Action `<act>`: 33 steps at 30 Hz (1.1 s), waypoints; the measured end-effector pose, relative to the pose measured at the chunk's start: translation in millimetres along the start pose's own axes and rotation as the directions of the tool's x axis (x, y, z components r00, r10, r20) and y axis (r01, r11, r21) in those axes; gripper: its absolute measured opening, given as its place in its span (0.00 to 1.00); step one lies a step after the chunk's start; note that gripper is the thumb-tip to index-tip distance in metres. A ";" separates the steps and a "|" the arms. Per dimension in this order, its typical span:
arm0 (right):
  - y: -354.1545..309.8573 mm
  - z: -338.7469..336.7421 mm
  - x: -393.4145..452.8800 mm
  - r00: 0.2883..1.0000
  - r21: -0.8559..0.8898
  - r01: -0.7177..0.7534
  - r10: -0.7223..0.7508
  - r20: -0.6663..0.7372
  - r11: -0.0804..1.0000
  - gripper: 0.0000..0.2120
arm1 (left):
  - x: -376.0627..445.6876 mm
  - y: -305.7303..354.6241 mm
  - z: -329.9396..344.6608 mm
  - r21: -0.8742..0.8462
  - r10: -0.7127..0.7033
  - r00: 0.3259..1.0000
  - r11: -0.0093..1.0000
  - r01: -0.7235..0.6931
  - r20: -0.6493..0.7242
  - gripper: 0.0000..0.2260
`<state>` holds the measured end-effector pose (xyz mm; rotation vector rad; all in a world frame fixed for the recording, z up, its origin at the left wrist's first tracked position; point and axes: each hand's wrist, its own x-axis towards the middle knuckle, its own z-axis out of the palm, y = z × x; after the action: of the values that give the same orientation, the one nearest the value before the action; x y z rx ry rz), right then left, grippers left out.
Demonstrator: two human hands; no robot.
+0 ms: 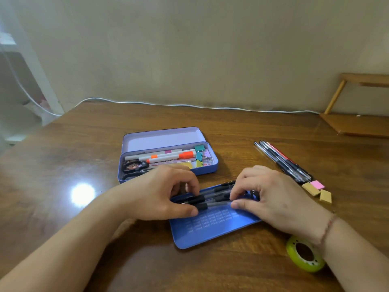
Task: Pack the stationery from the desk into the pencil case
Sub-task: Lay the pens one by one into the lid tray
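An open lilac pencil tin (207, 168) sits mid-desk, holding markers, scissors, binder clips and sticky tabs. In front of it lies a blue tray (210, 230) carrying several grey pens with black caps (212, 200). My left hand (160, 197) grips the capped ends of those pens, fingers curled over them and thumb below. My right hand (265, 199) holds their other ends, fingertips curled on the barrels. A bundle of pens (283, 161) lies to the right. Three small erasers (316, 190), pink and tan, rest near its tip.
A green tape roll (305, 255) sits under my right wrist near the front edge. A white cable (189, 105) runs along the desk's back edge by the wall. A wooden stand (357, 125) occupies the far right corner.
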<state>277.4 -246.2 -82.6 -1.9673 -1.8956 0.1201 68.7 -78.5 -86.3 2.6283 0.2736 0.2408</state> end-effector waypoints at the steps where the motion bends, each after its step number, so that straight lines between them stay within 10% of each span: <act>1: 2.6 -1.7 -0.1 1.000 -0.008 -0.005 0.005 -0.001 1.000 0.03 | -0.6 -0.2 -0.7 -0.006 -0.007 1.000 1.000 0.008 0.012 0.13; 21: -1.2 7.2 3.8 0.991 -0.081 -0.011 0.001 -0.134 0.997 0.08 | -1.2 2.7 -2.7 0.014 -0.047 0.997 0.999 0.046 0.061 0.15; 25: 39.5 -22.0 -0.7 0.885 -0.062 -0.293 0.246 -0.396 0.954 0.01 | -0.7 3.2 -2.7 0.030 -0.048 0.997 0.998 0.046 0.064 0.14; 33: 63.4 -24.4 0.5 0.765 -0.092 -0.619 0.571 -0.298 0.780 0.06 | -0.5 14.5 8.6 0.112 -0.012 0.998 0.993 0.019 -0.059 0.17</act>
<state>345.1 -251.1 -81.9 -2.5171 -1.0878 -0.1355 72.2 -94.9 -86.8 2.7327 0.3364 0.3050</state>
